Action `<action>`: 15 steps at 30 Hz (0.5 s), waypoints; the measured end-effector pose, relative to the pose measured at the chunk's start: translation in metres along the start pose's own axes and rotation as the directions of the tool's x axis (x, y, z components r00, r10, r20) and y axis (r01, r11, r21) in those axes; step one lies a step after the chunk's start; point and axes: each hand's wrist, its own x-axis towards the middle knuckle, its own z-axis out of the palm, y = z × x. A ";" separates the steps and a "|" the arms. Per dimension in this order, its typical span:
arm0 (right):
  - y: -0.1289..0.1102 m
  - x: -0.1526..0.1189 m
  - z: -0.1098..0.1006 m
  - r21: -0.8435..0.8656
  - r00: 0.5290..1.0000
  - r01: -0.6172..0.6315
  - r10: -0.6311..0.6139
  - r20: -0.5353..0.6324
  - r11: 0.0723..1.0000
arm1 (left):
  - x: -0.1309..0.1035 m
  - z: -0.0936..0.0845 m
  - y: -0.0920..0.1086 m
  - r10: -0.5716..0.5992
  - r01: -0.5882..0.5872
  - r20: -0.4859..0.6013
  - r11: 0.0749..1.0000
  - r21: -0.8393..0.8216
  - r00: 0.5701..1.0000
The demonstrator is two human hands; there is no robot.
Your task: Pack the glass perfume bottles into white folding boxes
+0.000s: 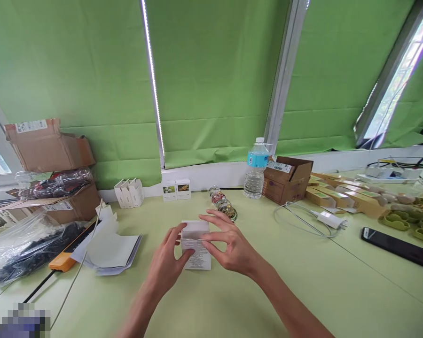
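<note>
A small white box (199, 261) with printed text on its near side stands on the green table, its top open. My left hand (167, 257) grips its left side, thumb on the printed face and index finger at the upper left edge. Thumb and index finger of my right hand (229, 241) pinch at the box's top right edge, the other fingers stretched out above it. Just behind the box lies a row of shiny ring-shaped items (223, 203). The inside of the box is mostly hidden.
Behind stand white cartons (129, 193), two small picture boxes (176, 189), a water bottle (255, 171) and a cardboard box (285, 180). Papers (118, 253) and a plastic bag (28, 249) lie left; a charger (329, 219) and black phone (400, 248) lie right.
</note>
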 end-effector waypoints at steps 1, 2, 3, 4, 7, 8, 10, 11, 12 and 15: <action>-0.001 0.000 0.000 0.000 1.000 0.000 0.000 -0.004 1.000 | 0.000 0.000 -0.001 0.003 -0.003 -0.009 1.000 0.024 1.000; -0.002 0.001 -0.001 0.001 1.000 -0.003 0.003 -0.010 1.000 | 0.000 0.000 -0.001 0.008 -0.007 -0.020 0.999 0.049 1.000; -0.004 0.001 -0.001 0.002 1.000 -0.013 0.013 -0.018 1.000 | -0.001 0.000 -0.002 0.013 -0.011 -0.031 0.997 0.070 0.999; -0.005 0.002 -0.001 0.002 0.999 -0.031 0.031 -0.029 1.000 | -0.001 0.000 -0.003 0.014 -0.011 -0.041 0.996 0.086 0.999; -0.004 0.002 0.003 0.011 0.986 -0.152 0.152 -0.074 0.988 | 0.000 0.000 -0.006 -0.006 0.011 -0.061 0.996 0.090 0.998; -0.002 0.001 0.004 0.016 0.975 -0.204 0.204 -0.082 0.979 | 0.001 0.000 -0.008 -0.012 0.017 -0.063 0.996 0.085 0.998; 0.003 -0.001 0.007 0.016 0.950 -0.308 0.308 -0.053 0.951 | 0.001 0.001 -0.010 -0.020 0.026 -0.069 0.996 0.080 0.997; 0.005 -0.002 0.009 0.007 0.936 -0.352 0.352 -0.013 0.936 | 0.002 0.001 -0.011 -0.024 0.029 -0.075 0.996 0.080 0.997; 0.007 -0.003 0.010 -0.010 0.922 -0.386 0.386 0.037 0.923 | 0.002 0.001 -0.012 -0.027 0.034 -0.081 0.996 0.080 0.996; 0.007 -0.006 0.012 -0.040 0.890 -0.415 0.414 0.189 0.909 | 0.003 0.000 -0.013 -0.036 0.044 -0.098 0.996 0.074 0.995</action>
